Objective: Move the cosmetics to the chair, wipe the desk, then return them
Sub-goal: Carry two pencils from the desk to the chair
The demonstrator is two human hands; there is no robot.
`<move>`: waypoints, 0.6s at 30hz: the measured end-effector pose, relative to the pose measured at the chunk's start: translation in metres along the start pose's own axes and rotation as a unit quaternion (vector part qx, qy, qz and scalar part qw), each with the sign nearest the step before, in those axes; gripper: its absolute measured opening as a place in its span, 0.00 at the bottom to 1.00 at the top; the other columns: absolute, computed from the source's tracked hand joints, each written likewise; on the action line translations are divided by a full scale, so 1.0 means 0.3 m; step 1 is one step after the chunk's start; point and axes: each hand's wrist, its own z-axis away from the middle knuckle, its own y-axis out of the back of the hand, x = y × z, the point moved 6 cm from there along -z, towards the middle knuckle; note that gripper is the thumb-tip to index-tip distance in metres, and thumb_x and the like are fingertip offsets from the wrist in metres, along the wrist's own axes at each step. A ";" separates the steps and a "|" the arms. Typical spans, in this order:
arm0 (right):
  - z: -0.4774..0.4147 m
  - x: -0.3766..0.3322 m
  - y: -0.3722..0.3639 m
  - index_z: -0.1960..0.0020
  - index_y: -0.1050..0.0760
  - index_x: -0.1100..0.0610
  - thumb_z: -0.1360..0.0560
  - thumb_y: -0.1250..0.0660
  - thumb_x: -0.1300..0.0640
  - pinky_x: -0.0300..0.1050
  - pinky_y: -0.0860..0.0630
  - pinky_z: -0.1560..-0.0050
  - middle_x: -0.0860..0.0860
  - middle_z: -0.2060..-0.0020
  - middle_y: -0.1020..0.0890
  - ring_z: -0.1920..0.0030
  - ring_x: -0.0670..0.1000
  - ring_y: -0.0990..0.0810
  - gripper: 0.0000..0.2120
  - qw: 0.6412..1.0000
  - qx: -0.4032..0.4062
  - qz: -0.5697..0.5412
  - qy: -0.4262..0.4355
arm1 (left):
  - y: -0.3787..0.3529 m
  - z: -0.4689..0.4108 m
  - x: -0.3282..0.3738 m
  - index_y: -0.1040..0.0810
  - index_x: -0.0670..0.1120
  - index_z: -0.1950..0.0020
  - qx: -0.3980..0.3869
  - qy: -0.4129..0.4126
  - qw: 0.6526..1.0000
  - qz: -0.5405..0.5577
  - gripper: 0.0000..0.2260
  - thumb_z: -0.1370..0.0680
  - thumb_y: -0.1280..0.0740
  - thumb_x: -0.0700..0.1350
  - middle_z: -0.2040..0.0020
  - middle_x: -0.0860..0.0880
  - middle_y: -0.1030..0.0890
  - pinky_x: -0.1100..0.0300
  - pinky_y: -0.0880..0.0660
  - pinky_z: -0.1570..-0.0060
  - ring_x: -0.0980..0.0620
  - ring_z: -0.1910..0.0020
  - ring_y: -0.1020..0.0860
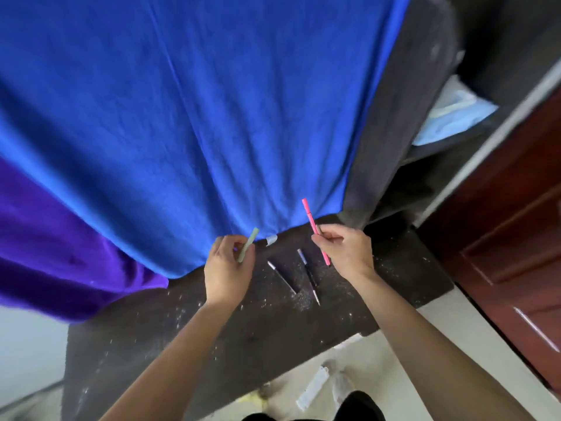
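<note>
Dark speckled fabric seat of the chair point(212, 329) fills the near middle. A broad blue towel point(212, 117) drapes over its far part, and a purple cloth point(60, 238) hangs at the left.

Left hand point(227, 268): thumb and fingers pinch a short pale-green cosmetic stick point(248, 245) near its lower end, tip slanting up toward the towel's hem.

Right hand point(346, 253): fingers curl round a slim pink cosmetic pencil point(309, 215), held mid-shaft so both ends stick out.

Between the hands, two slim dark pencils with silvery ends point(280, 276) point(308, 275) lie flat on the seat, close together. A small pale scrap or cap point(271, 239) sits at the towel's edge; I cannot tell which.

Judgement: one item per hand, each in a light pinch, suits thin sticks that would roll or slip from a fuller grip. They are held low over the seat beside the two lying there, so this is either setting down or picking up at the chair. The desk is not in view.
</note>
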 end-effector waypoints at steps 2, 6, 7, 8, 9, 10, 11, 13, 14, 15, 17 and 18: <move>0.084 -0.028 0.104 0.57 0.15 0.44 0.28 0.24 0.54 0.39 0.23 0.60 0.43 0.69 0.16 0.69 0.46 0.19 0.04 0.998 0.059 -0.022 -0.002 | 0.008 -0.003 0.079 0.21 0.49 0.53 -0.014 -0.038 0.998 0.046 0.04 0.25 0.27 0.43 0.58 0.53 0.23 0.52 0.25 0.56 0.51 0.58 0.23; 0.335 0.000 0.328 0.56 0.14 0.47 0.28 0.22 0.59 0.45 0.21 0.55 0.45 0.66 0.14 0.65 0.45 0.18 0.07 0.975 0.199 -0.076 -0.058 | -0.058 0.077 0.232 0.21 0.50 0.53 -0.091 -0.118 0.984 0.099 0.05 0.25 0.27 0.42 0.57 0.52 0.22 0.52 0.25 0.55 0.50 0.60 0.22; 0.399 0.008 0.375 0.55 0.14 0.47 0.28 0.22 0.60 0.42 0.21 0.56 0.45 0.65 0.14 0.65 0.44 0.18 0.08 0.969 0.221 -0.093 -0.062 | -0.079 0.107 0.266 0.22 0.51 0.53 -0.111 -0.128 0.979 0.110 0.06 0.25 0.27 0.42 0.57 0.53 0.22 0.53 0.26 0.55 0.51 0.60 0.22; 0.480 0.021 0.435 0.55 0.14 0.49 0.29 0.22 0.62 0.37 0.22 0.58 0.43 0.66 0.14 0.67 0.41 0.19 0.09 0.961 0.249 -0.101 -0.066 | -0.106 0.150 0.311 0.23 0.53 0.53 -0.134 -0.138 0.973 0.128 0.08 0.25 0.27 0.43 0.57 0.55 0.22 0.55 0.26 0.55 0.54 0.60 0.23; 0.563 0.033 0.491 0.55 0.15 0.50 0.28 0.22 0.63 0.33 0.23 0.61 0.41 0.67 0.15 0.69 0.39 0.21 0.09 0.954 0.272 -0.101 -0.070 | -0.130 0.197 0.357 0.24 0.55 0.53 -0.156 -0.150 0.965 0.146 0.09 0.25 0.27 0.43 0.57 0.56 0.22 0.57 0.26 0.55 0.57 0.59 0.23; 0.655 0.046 0.554 0.55 0.15 0.50 0.28 0.22 0.63 0.30 0.25 0.63 0.40 0.68 0.15 0.71 0.38 0.22 0.08 0.947 0.296 -0.096 -0.077 | -0.156 0.257 0.410 0.25 0.57 0.53 -0.180 -0.162 0.956 0.163 0.10 0.25 0.27 0.44 0.57 0.56 0.22 0.58 0.26 0.55 0.58 0.58 0.23; 0.745 0.056 0.616 0.55 0.15 0.49 0.28 0.22 0.62 0.30 0.25 0.64 0.39 0.68 0.16 0.71 0.38 0.22 0.08 0.940 0.320 -0.087 -0.083 | -0.183 0.320 0.462 0.25 0.58 0.53 -0.204 -0.173 0.947 0.176 0.11 0.25 0.27 0.44 0.57 0.56 0.22 0.58 0.26 0.54 0.58 0.58 0.23; 0.917 0.089 0.738 0.57 0.15 0.44 0.29 0.21 0.59 0.32 0.24 0.62 0.40 0.67 0.15 0.70 0.39 0.21 0.09 0.921 0.368 -0.072 -0.104 | -0.227 0.458 0.566 0.25 0.58 0.53 -0.247 -0.199 0.927 0.200 0.10 0.25 0.27 0.44 0.56 0.55 0.23 0.57 0.24 0.54 0.56 0.58 0.22; 1.010 0.106 0.802 0.57 0.15 0.43 0.29 0.21 0.58 0.33 0.23 0.61 0.41 0.66 0.15 0.69 0.40 0.20 0.09 0.908 0.397 -0.068 -0.114 | -0.243 0.537 0.627 0.25 0.58 0.53 -0.268 -0.217 0.915 0.209 0.09 0.24 0.28 0.45 0.55 0.55 0.23 0.57 0.24 0.54 0.56 0.58 0.22; 1.110 0.128 0.863 0.56 0.15 0.43 0.29 0.21 0.57 0.34 0.23 0.60 0.42 0.65 0.14 0.68 0.41 0.19 0.09 0.893 0.426 -0.070 -0.123 | -0.259 0.622 0.689 0.25 0.59 0.54 -0.288 -0.236 0.903 0.215 0.09 0.24 0.28 0.45 0.55 0.56 0.23 0.59 0.25 0.55 0.57 0.58 0.23; 1.298 0.177 0.957 0.55 0.15 0.44 0.29 0.21 0.56 0.40 0.21 0.56 0.44 0.64 0.14 0.66 0.44 0.18 0.08 0.867 0.475 -0.071 -0.137 | -0.290 0.783 0.793 0.25 0.60 0.55 -0.331 -0.266 0.878 0.220 0.09 0.25 0.28 0.46 0.56 0.57 0.24 0.63 0.26 0.57 0.58 0.58 0.23; 1.407 0.209 0.999 0.55 0.15 0.44 0.29 0.21 0.55 0.43 0.20 0.54 0.44 0.64 0.14 0.65 0.45 0.17 0.07 0.851 0.499 -0.070 -0.144 | -0.306 0.880 0.844 0.24 0.59 0.54 -0.352 -0.282 0.864 0.223 0.08 0.25 0.28 0.46 0.56 0.57 0.24 0.64 0.26 0.57 0.58 0.58 0.24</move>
